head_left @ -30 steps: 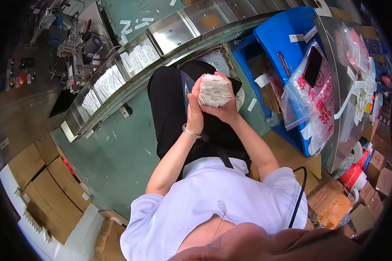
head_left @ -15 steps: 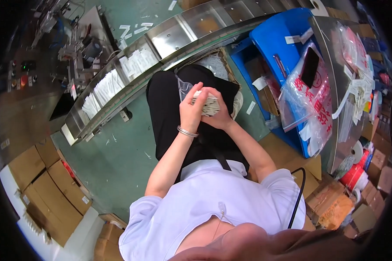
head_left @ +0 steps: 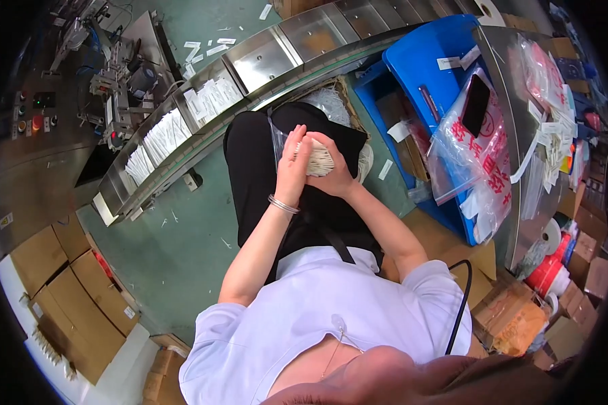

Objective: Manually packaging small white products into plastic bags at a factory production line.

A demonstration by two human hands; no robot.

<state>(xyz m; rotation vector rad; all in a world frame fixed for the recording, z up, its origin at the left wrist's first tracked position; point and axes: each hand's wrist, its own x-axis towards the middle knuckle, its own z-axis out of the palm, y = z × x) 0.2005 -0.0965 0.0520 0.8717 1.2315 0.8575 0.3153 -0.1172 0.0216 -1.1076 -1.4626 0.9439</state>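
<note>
So yeah, I see the pale bundle (head_left: 322, 162) held between left hand (head_left: 292, 170) and right hand (head_left: 337, 177), can't tell its long axis

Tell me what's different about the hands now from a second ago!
The left hand now covers more of the white bundle, which has shifted slightly toward the person's body. The right hand moved with it. Nothing was let go; both hands still touch the bundle. The phone and blue bin stayed put.

White bundle (head_left: 322, 160) partly behind left grip (head_left: 292, 170)
</note>
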